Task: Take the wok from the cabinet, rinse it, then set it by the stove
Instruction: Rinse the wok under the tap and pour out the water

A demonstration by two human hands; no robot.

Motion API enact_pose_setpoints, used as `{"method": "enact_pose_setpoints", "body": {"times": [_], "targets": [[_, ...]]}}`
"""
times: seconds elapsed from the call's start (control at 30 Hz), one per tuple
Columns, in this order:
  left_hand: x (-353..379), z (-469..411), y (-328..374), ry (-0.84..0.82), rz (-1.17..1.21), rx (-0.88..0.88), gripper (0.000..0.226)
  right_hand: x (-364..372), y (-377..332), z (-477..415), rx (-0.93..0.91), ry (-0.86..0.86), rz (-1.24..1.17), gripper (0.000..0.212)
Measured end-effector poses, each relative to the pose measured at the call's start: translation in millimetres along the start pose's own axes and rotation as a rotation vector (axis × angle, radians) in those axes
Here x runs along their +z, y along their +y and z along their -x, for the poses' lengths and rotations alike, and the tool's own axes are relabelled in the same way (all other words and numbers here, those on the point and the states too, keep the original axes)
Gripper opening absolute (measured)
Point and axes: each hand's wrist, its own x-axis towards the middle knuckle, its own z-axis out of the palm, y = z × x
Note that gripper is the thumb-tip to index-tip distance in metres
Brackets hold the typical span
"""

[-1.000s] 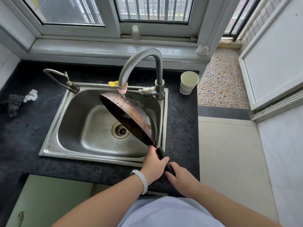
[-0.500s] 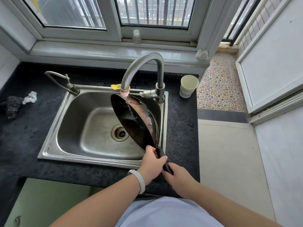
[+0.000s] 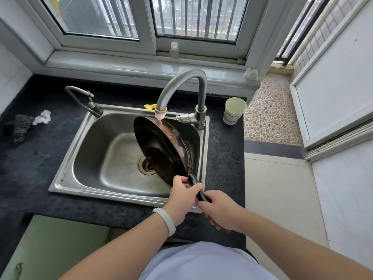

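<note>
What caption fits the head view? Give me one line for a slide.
Both hands, left hand and right hand, grip the handle of a tilted wok under the running faucet over the steel sink.

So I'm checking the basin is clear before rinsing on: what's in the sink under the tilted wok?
Under the wok, the sink shows bare steel and the drain, partly covered by the wok. The right side of the basin floor behind it is hidden.

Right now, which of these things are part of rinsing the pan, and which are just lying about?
In use: dark round metal wok, left hand and right hand on its black handle, grey curved faucet running, stainless steel sink.

Lying about: white paper cup, crumpled white tissue, dark scouring pad, small clear bottle.
</note>
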Motion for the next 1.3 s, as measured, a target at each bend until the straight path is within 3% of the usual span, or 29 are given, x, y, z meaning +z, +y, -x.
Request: {"method": "enact_pose_setpoints", "body": {"times": [0.13, 0.33, 0.5, 0.57, 0.7, 0.83, 1.03, 1.17, 1.3], "targets": [[-10, 3, 6, 0.048, 0.173, -0.052, 0.048, -3, -19, -1, -0.017, -0.059, -0.15, 0.019], [-25, 6, 11, 0.045, 0.44, -0.153, 0.035, 1, -39, -8, -0.023, -0.139, -0.375, 0.02], [-40, 12, 21, -0.224, 0.594, -0.157, 0.032, 6, -48, -11, -0.03, -0.277, -0.551, 0.017], [-41, 10, 23, -0.185, 0.586, -0.126, 0.029, 7, -52, -13, 0.004, -0.319, -0.668, 0.014], [-38, 4, 27, 0.044, 0.538, -0.091, 0.022, 7, -59, -16, 0.092, -0.385, -0.806, 0.01], [-38, 5, 21, 0.232, 0.379, -0.057, 0.023, 7, -58, -21, 0.175, -0.432, -0.656, 0.014], [-54, 11, 14, 0.303, 0.324, 0.013, 0.022, 34, -70, -20, 0.051, -0.166, -0.242, 0.021], [-67, 15, 6, 0.258, 0.367, 0.04, 0.027, 44, -69, -18, -0.044, -0.172, -0.221, 0.022], [-75, 16, 9, 0.085, 0.549, 0.042, 0.018, 44, -66, -18, -0.086, -0.175, -0.218, 0.03]]}}
